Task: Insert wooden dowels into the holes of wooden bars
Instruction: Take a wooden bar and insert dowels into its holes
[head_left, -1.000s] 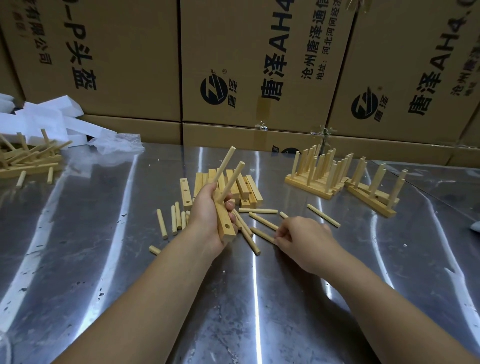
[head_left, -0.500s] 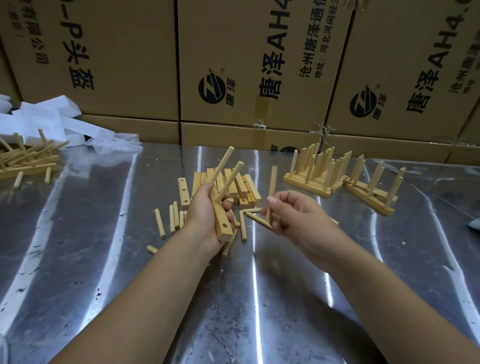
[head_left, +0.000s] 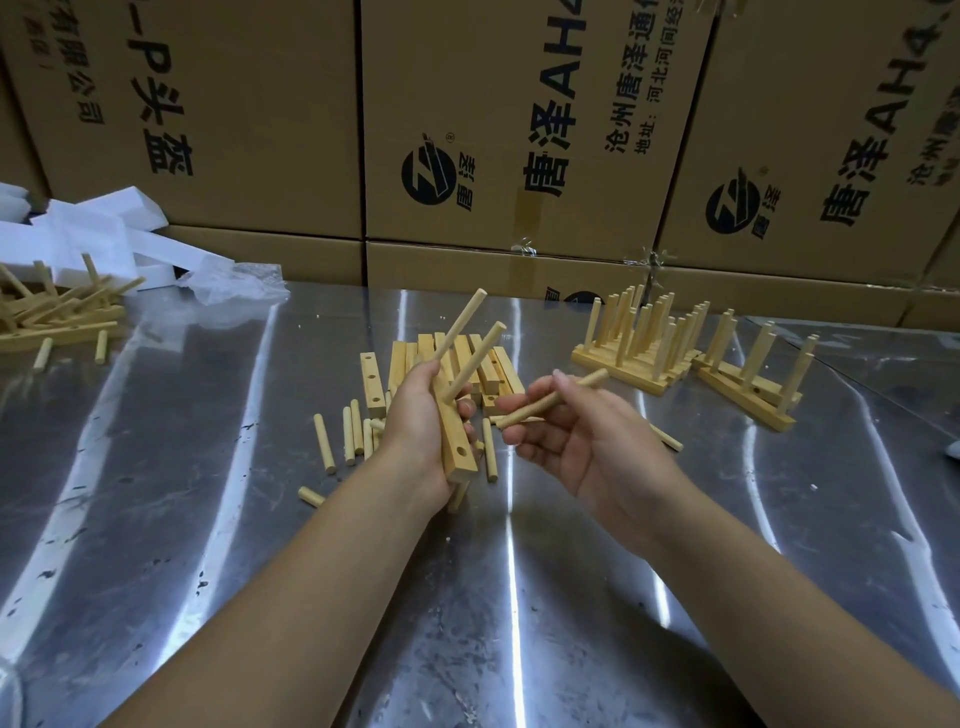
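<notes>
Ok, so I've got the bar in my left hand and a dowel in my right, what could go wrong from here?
The dowel in your right hand lies almost level; it may enter the open hole in the wooden bar crooked and jam. Your left hand grips close to that hole, so fingers could get pinched. The two seated dowels might loosen as you push.
</notes>
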